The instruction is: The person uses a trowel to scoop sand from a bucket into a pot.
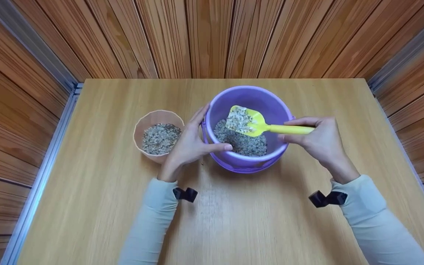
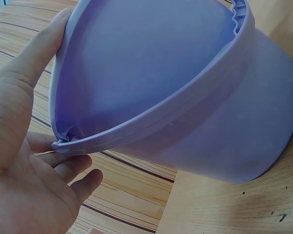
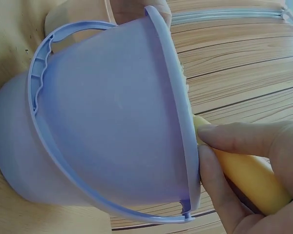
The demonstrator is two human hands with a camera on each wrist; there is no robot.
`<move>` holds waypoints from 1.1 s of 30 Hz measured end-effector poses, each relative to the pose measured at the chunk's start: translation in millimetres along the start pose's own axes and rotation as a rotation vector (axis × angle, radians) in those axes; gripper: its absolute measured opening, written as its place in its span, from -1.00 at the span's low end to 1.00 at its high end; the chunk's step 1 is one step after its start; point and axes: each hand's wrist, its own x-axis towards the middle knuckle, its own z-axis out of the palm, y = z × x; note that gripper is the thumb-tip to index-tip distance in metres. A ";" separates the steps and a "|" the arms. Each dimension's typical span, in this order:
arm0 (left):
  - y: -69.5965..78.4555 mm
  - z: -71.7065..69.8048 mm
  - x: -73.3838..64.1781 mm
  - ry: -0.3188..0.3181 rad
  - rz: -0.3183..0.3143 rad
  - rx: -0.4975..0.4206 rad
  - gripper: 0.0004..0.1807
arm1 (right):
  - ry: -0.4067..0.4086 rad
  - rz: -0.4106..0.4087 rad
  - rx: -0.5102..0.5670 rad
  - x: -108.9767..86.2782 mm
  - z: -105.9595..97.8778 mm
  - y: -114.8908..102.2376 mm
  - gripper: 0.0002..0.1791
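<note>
A purple bucket (image 1: pixel 248 156) stands on the table, grey-white gravel (image 1: pixel 250 146) covering its bottom. My left hand (image 1: pixel 193 141) grips its left rim, thumb over the edge and fingers along the outside. In my right hand (image 1: pixel 317 138) is the handle of a yellow toy shovel (image 1: pixel 260 123), pinched between thumb and fingers at the right rim. The shovel's blade hangs over the bucket's opening, loaded with pale gravel. In the right wrist view, the yellow handle (image 3: pixel 254 180) runs along the palm, and the bucket wall (image 3: pixel 112 112) hides the blade.
A peach-coloured faceted pot (image 1: pixel 138 138) with similar gravel stands left of the bucket, close behind my left wrist. The bucket's handle (image 3: pixel 68 170) hangs down its near side. Wood-patterned walls (image 1: pixel 212 40) enclose the table (image 1: pixel 98 213). A few dark specks lie near the bucket.
</note>
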 end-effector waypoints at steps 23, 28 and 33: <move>-2.0 -68.1 -40.3 0.171 0.005 0.166 0.38 | 0.020 -0.021 0.004 0.3 3.1 2.2 -0.53; -19.4 -103.4 -60.9 0.218 -0.147 0.231 0.44 | 0.025 -0.025 0.001 0.3 2.6 0.6 -0.49; -43.9 -121.3 -73.3 0.160 -0.277 0.227 0.46 | 0.029 -0.023 0.023 0.6 2.8 -7.0 -0.53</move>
